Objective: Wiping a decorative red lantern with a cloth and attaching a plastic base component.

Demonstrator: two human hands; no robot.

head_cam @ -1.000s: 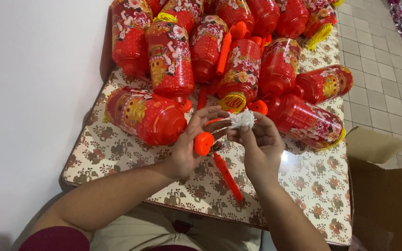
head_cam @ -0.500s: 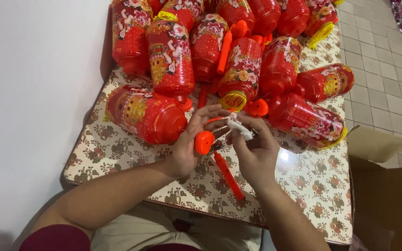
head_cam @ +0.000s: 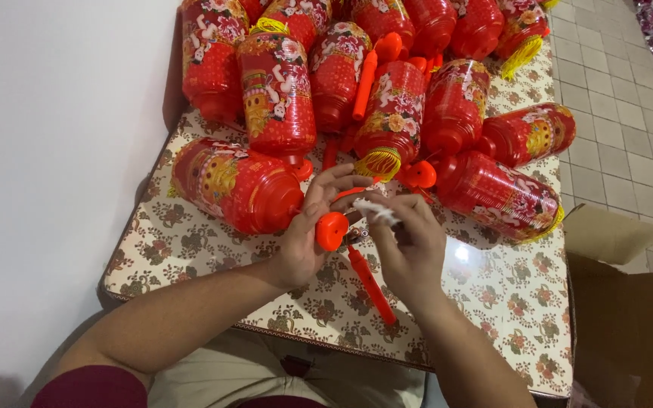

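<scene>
**Pinching white string at the orange cap**

Holding the work just above the near middle of the table [head_cam: 190, 257], both hands are meeting over one small piece. The orange cap [head_cam: 332, 230] is sitting clamped in the left hand [head_cam: 307, 242], its round face turned toward the camera. From under it the orange stick [head_cam: 370, 283] is running down and to the right toward the table's near edge — that is the long axis, slanting away from the grip toward the person. The white string [head_cam: 376, 209] is lying just up and right of the cap, with the right hand [head_cam: 413, 249] closing its fingertips on it; that hand is the nearer one to the string, the left the nearer to the cap.

Beyond the hands, red lanterns [head_cam: 239, 185] are lying and standing in a crowd across the far half of the table, one touching the left fingers. A cardboard box [head_cam: 629, 302] is standing open at the right.

Against the earlier views, the white bit is looking thinner and more drawn out — a second ago it was a bunched wad — while the cap and stick are keeping their place.
</scene>
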